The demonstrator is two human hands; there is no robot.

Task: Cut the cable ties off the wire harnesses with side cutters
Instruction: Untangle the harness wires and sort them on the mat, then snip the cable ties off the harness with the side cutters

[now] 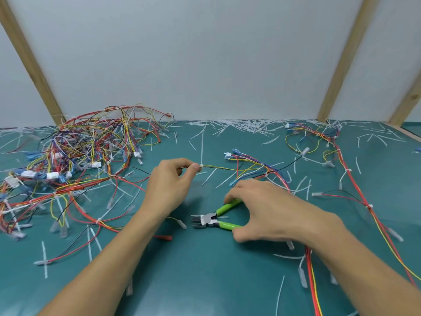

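Note:
My left hand [169,182] pinches a thin yellow-and-black wire of a harness [250,166] just left of a white cable tie [201,165], whose long tail points away from me. My right hand [268,210] grips the green handles of the side cutters [211,220] low over the green mat [205,270]. The cutter jaws stand apart and point left, below and clear of the tie. The harness runs right to blue and red wires with white connectors.
A big tangle of harnesses [79,160] lies at the left. Another harness [341,174] stretches along the right side towards me. Cut white tie pieces [246,126] litter the mat, thickest at the far edge by the wall. Wooden posts lean at both sides.

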